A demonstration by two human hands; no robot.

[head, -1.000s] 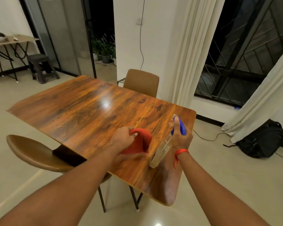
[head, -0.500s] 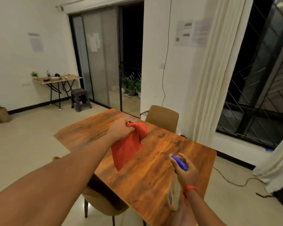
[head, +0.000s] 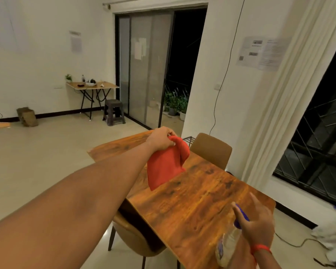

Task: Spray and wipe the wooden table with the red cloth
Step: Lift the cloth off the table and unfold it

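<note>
The wooden table [head: 198,202] stretches away from me, its glossy top bare. My left hand [head: 160,139] is raised over the far half of the table and grips the red cloth [head: 164,166], which hangs down loosely above the surface. At the near right corner my right hand [head: 257,228] holds a clear spray bottle [head: 228,247] with a blue spray head [head: 241,216]; the bottle hangs tilted below the hand. A red band circles that wrist.
A brown chair [head: 211,150] stands at the table's far side and another [head: 136,237] is tucked under its left edge. White curtains [head: 275,105] and a dark window are to the right, and a cable [head: 293,243] lies on the floor there. A small side table [head: 93,86] and stool [head: 113,111] stand by the far wall.
My view has tilted up toward the room. My left hand lifted the red cloth off the table and carried it toward the far side. My right hand stays near the corner with the bottle.
</note>
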